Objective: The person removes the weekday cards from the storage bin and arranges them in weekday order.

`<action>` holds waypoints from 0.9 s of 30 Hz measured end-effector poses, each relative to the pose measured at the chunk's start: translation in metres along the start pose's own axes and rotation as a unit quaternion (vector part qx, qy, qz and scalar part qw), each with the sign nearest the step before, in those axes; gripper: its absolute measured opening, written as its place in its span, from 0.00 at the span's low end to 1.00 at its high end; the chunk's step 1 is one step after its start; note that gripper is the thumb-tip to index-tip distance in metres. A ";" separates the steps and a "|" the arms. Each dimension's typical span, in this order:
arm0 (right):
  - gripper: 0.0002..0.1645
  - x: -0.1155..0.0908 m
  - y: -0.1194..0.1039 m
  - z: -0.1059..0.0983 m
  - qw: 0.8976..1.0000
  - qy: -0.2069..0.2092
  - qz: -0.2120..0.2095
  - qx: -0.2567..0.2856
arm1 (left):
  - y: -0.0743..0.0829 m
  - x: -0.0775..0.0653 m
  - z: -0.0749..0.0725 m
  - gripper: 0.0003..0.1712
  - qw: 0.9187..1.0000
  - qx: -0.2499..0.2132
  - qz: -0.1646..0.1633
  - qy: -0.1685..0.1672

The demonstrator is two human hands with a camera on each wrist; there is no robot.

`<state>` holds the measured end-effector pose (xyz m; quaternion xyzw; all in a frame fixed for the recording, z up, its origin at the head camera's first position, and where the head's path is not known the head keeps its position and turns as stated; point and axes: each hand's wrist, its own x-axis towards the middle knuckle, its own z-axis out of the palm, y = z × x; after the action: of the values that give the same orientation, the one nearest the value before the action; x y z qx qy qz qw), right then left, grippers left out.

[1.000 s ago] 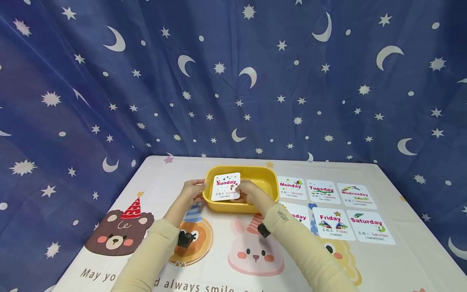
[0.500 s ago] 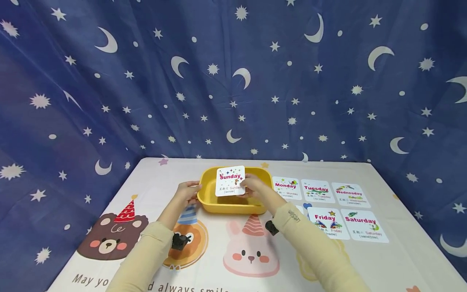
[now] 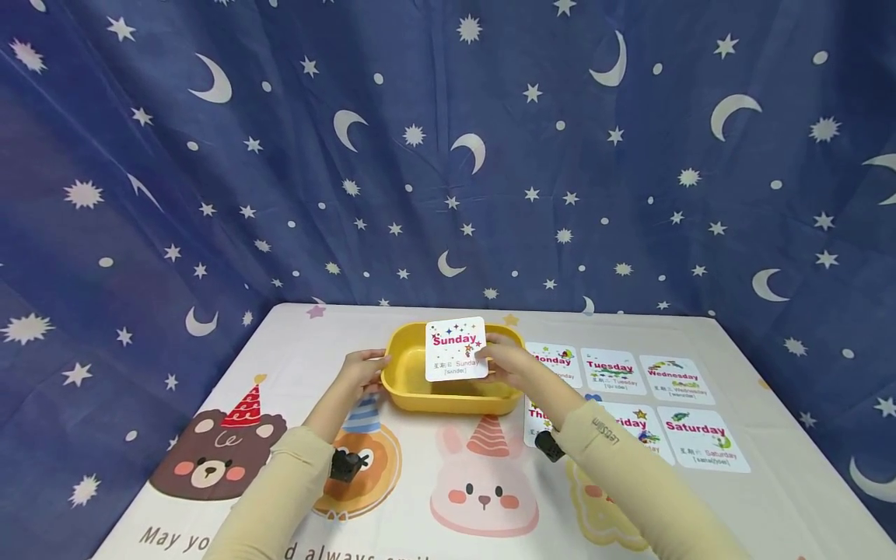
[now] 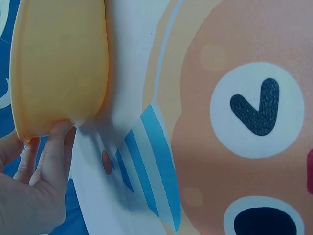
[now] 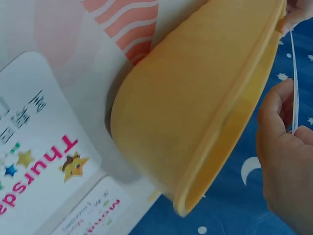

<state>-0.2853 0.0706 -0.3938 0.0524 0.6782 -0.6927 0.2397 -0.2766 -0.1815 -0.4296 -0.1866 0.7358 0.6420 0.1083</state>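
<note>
The person's left hand [image 3: 362, 372] grips the left end of a yellow plastic basket [image 3: 448, 404], its thumb and fingers at the rim in the left wrist view. A square white card printed "Sunday" [image 3: 455, 348] is held up over the basket by the right hand [image 3: 509, 359], which pinches its right edge. The card faces the head camera and hides part of the basket's inside. From the right wrist, the card [image 5: 295, 73] shows nearly edge-on between thumb and fingers, beyond the basket's rim [image 5: 230, 117].
Right of the basket lie weekday cards in two rows: Monday [image 3: 558, 362], Tuesday [image 3: 611, 373] and Wednesday [image 3: 675, 379] behind, Thursday [image 3: 537, 424], Friday [image 3: 640, 424] and Saturday [image 3: 703, 439] in front. The right forearm partly covers some. A starry blue curtain [image 3: 392, 272] hangs behind the table.
The right hand has raised the Sunday card and moved it rightward over the basket, uncovering more of the basket's inside. The left hand stays at the basket's left end.
</note>
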 end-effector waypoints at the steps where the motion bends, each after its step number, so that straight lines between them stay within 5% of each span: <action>1: 0.31 -0.004 -0.001 -0.002 1.000 0.000 -0.002 -0.003 | 0.000 0.000 0.001 0.24 1.000 0.000 0.002 -0.001; 17: 0.32 -0.066 0.013 -0.053 0.999 -0.027 -0.027 -0.036 | 0.002 -0.001 0.000 0.25 1.000 0.002 0.003 -0.011; 27: 0.32 -0.104 0.052 -0.085 0.997 -0.036 0.004 -0.066 | 0.001 -0.002 0.000 0.24 1.000 0.007 0.007 -0.006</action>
<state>-0.1944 0.1817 -0.4059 0.0146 0.7132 -0.6469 0.2695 -0.2756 -0.1809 -0.4277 -0.1769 0.7410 0.6384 0.1099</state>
